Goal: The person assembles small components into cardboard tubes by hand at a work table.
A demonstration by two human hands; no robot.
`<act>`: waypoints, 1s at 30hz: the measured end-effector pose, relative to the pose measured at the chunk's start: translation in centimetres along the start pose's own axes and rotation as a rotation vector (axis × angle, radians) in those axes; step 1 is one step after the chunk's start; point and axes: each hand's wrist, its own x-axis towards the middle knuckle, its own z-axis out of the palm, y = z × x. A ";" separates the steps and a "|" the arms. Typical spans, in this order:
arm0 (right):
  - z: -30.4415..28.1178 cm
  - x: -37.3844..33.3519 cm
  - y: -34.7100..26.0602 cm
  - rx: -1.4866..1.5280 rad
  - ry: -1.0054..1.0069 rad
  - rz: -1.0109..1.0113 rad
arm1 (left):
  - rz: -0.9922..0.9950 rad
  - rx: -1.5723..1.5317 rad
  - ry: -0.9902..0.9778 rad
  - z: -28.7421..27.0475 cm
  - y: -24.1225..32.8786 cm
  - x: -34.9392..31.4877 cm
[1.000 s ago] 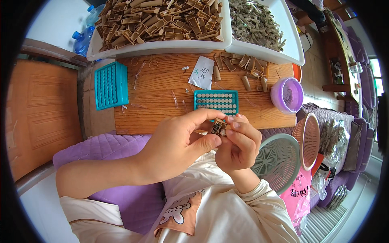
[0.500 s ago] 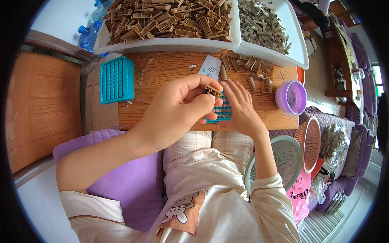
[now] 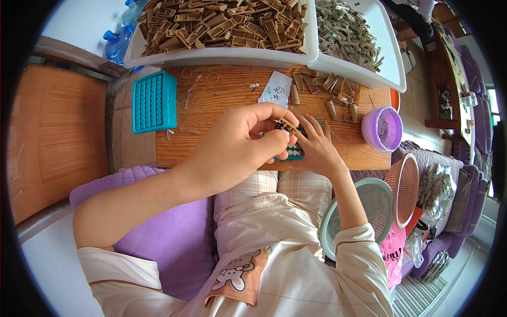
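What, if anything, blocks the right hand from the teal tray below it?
Nothing visible stands between the right hand and the teal tray below: its fingers overlap the tray's right side, though contact is unclear. The left hand, holding a brown casing, hides part of the tray.

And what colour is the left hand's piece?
The piece is mostly brown, clearest in the head view.

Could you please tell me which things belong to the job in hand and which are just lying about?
Seemingly in use:
- brown casing in left hand
- small teal tray by right hand

Apparently lying about:
- blue jug
- pink basket
- green basket
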 end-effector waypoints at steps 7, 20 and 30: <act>-0.4 -0.2 0.8 0.005 -0.065 -0.046 | -0.027 0.011 0.000 0.0 -0.1 0.1; 0.3 0.0 1.7 0.324 -0.026 -0.035 | 0.000 0.003 -0.024 -0.1 -0.4 0.2; 0.3 -0.4 4.1 0.250 0.430 0.124 | -0.065 -0.028 -0.036 0.0 -0.2 0.3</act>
